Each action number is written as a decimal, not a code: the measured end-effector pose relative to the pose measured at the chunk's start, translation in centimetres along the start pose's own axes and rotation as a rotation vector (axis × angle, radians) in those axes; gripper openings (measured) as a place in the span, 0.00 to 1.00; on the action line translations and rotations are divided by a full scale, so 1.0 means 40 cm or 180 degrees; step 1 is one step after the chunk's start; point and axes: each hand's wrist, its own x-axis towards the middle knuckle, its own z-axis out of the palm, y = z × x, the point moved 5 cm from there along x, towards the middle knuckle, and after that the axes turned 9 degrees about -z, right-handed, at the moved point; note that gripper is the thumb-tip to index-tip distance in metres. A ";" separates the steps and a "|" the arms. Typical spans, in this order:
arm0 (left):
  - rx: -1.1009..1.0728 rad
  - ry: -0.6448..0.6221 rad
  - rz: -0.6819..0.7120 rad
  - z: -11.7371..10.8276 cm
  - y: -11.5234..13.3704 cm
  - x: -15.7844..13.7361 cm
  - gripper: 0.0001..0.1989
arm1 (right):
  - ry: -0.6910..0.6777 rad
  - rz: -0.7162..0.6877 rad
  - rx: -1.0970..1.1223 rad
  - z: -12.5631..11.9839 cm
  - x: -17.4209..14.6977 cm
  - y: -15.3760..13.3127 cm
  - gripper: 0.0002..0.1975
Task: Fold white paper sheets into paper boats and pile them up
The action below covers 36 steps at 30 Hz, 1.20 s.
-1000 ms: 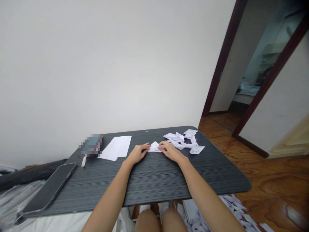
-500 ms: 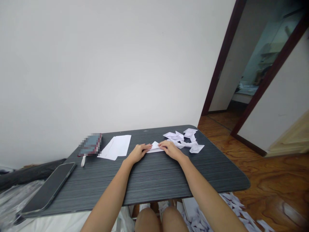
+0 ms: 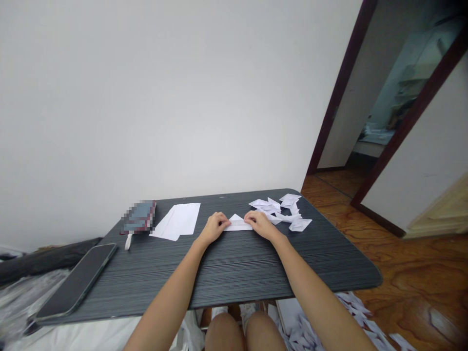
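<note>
A white sheet of paper (image 3: 237,224), folded to a peak at the top with a straight band along its lower edge, lies on the dark table (image 3: 241,268). My left hand (image 3: 215,227) pinches its left end between thumb and fingers. At the right end, my right hand (image 3: 259,224) grips the paper in the same way. Just beyond my right hand, several folded white paper pieces (image 3: 280,209) lie in a loose heap. Flat white sheets (image 3: 179,219) rest to the left of my left hand.
A phone (image 3: 78,280) lies at the table's left edge. Behind it is a partly blurred-out pouch (image 3: 141,217) with a white strap. Many folded papers (image 3: 303,334) lie below the table at the right. A wall (image 3: 204,97) stands behind the table.
My fingers have gone from pressing flat on the folded paper to pinching its two ends. The hands have moved slightly apart, and more of the lower band shows.
</note>
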 end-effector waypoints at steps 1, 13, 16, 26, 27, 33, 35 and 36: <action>-0.0012 0.0019 -0.0103 0.000 -0.007 0.002 0.12 | 0.0019 0.0044 -0.0065 0.001 0.000 0.007 0.07; 0.0753 0.0383 -0.0461 0.016 -0.004 -0.004 0.10 | 0.0316 0.0162 -0.1016 0.014 -0.002 0.002 0.03; 0.0969 0.0363 -0.0142 0.018 0.026 -0.012 0.16 | 0.0416 0.0095 -0.1387 0.019 0.005 -0.034 0.09; 0.0784 -0.0043 0.0543 0.042 0.056 -0.013 0.15 | -0.0462 -0.0266 -0.1414 0.069 -0.004 -0.105 0.14; 0.0755 -0.0014 0.0561 0.040 0.057 -0.015 0.14 | -0.0500 -0.0228 -0.1500 0.070 -0.006 -0.111 0.14; 0.0676 0.0089 0.0176 0.016 0.028 -0.017 0.13 | -0.0514 0.0339 -0.1886 0.053 -0.006 -0.097 0.13; 0.0598 0.0111 -0.0045 0.008 0.007 -0.013 0.14 | -0.0505 0.0497 -0.1972 0.048 -0.008 -0.084 0.13; 0.0547 0.0140 -0.0140 0.005 -0.002 -0.011 0.14 | -0.0508 0.0532 -0.2018 0.048 -0.008 -0.080 0.13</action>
